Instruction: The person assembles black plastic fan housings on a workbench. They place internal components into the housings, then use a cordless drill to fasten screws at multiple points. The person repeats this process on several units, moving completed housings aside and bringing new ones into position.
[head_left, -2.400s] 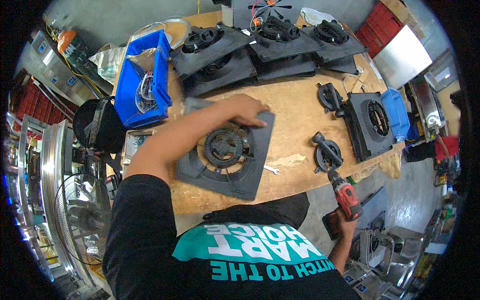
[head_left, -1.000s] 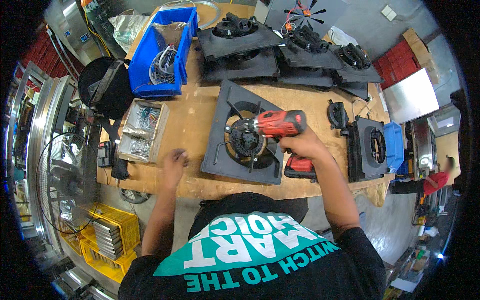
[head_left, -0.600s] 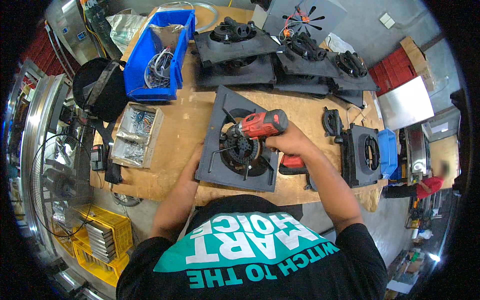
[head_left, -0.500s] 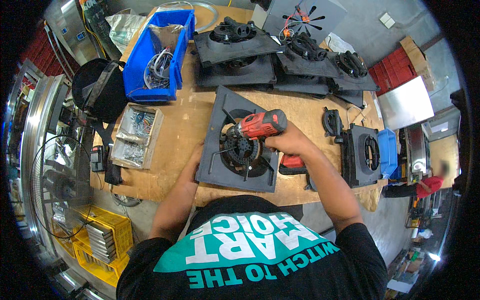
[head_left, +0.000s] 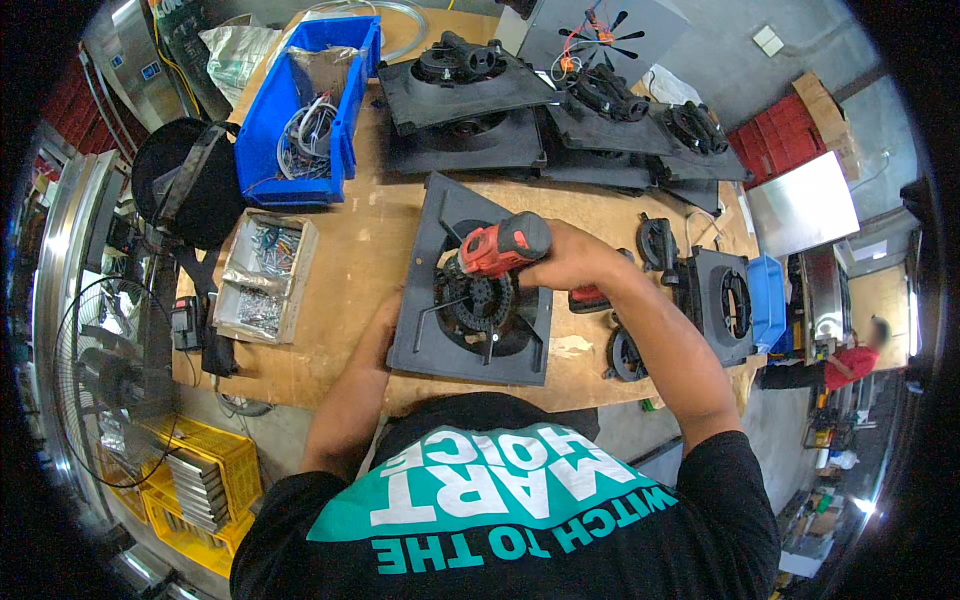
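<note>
My right hand (head_left: pixel 572 256) is wrapped round the handle of a red and black cordless drill (head_left: pixel 500 248). The drill's nose points down at the upper left part of a dark grey gas burner plate (head_left: pixel 414 335), beside the round burner (head_left: pixel 478 303); its tip is hidden. Pan-support bars cross the plate's opening. At the plate's left edge is my left hand (head_left: pixel 393 305), gripping it, with its fingers mostly out of sight behind the plate. The plate lies tilted near the table's front edge.
Stacked burner plates (head_left: pixel 460 105) line the table's far side. A blue bin (head_left: pixel 255 150) of wires and a box (head_left: pixel 222 315) of screws stand left. Rightward are another burner plate (head_left: pixel 708 310) and a light-blue bin (head_left: pixel 768 300). A person (head_left: pixel 850 365) is far right.
My right hand and the drill have shifted left and the drill stands more upright, with my right elbow swung outward. My left hand stays at the plate's edge.
</note>
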